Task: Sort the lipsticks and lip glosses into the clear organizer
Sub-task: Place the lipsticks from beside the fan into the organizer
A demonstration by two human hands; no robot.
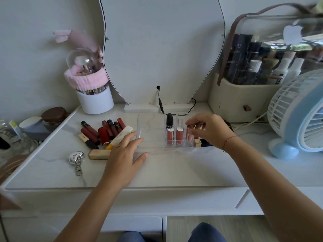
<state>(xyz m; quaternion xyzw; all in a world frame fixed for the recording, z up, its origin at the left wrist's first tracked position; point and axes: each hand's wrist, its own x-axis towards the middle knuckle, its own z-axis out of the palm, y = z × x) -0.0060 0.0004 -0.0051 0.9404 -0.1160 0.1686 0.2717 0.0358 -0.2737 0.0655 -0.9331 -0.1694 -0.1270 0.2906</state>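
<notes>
The clear organizer (151,126) stands mid-table. Its right slots hold a black lipstick (169,121) and two pink lip glosses (170,136) with white caps. My right hand (209,130) pinches the top of a third pink lip gloss (189,135) standing in the rightmost slot. My left hand (125,154) lies with straight fingers against the organizer's front left corner. A pile of red and black lipsticks and glosses (104,131) lies left of the organizer, with a white-and-yellow tube (118,137) and a beige lipstick (99,154). A gold-and-black lipstick (201,143) lies under my right hand.
A silver heart keychain (76,158) lies near the beige lipstick. A white brush holder (95,100) with a pink band stands back left, a mirror (160,49) behind the organizer, a cosmetics case (253,84) back right and a blue fan (300,112) at the right.
</notes>
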